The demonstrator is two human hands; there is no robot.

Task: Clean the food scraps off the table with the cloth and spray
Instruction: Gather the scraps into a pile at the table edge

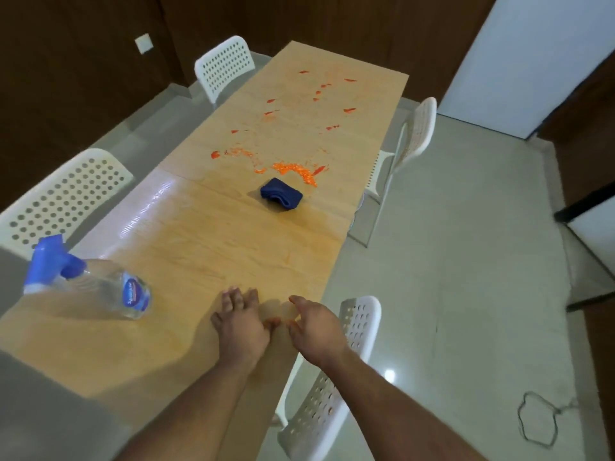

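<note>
Both hands empty w/ fingers loosely spread, left hand (240, 322) flat on long pale wooden table (186, 257), right hand (316, 324) beside it, prob. staging to reach folded dark-blue cloth (281, 194) just short of orange food scraps (294, 169); clear blue-capped spray bottle (96, 281) near left.

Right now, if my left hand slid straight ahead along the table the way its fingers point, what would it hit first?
Probably nothing soon: the left hand faces bare table. The blue cloth lies further on, slightly right of that line, though depth is unclear.
</note>
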